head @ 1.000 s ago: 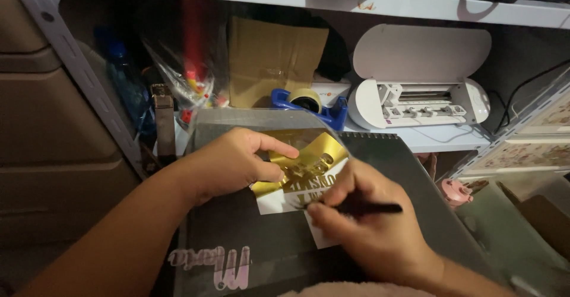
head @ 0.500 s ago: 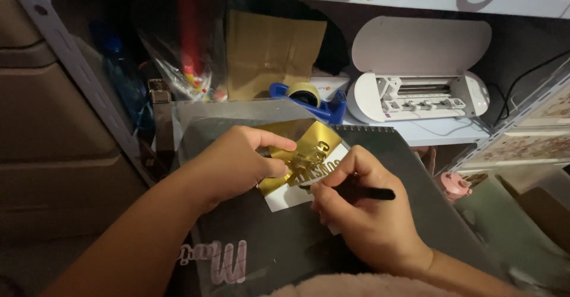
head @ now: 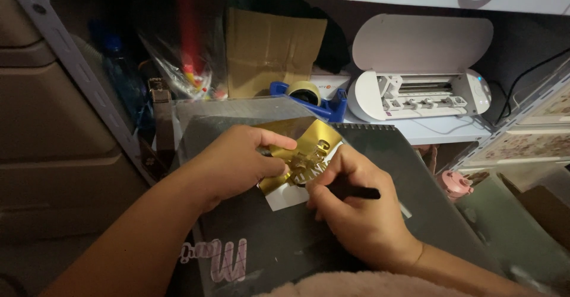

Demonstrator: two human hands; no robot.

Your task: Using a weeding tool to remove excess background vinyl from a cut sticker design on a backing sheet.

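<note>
A gold foil sheet [head: 313,138] with cut-out lettering lies on white backing paper [head: 284,197], on top of a dark spiral notebook [head: 409,172]. My left hand [head: 237,160] pinches a strip of the gold foil and lifts it off the backing. My right hand [head: 356,214] rests on the sheet's right side and grips a thin black pen-like tool [head: 356,193], its tip at the lettering under my fingers.
A white cutting machine [head: 418,89] with its lid up stands on the shelf behind. A blue tape dispenser [head: 309,98], a brown cardboard piece [head: 273,51] and plastic bags [head: 178,65] sit at the back. A grey metal rack post [head: 77,77] runs along the left.
The view has shifted slightly and both hands have moved closer together over the gold sheet. My left hand has pulled the foil strip a little further.
</note>
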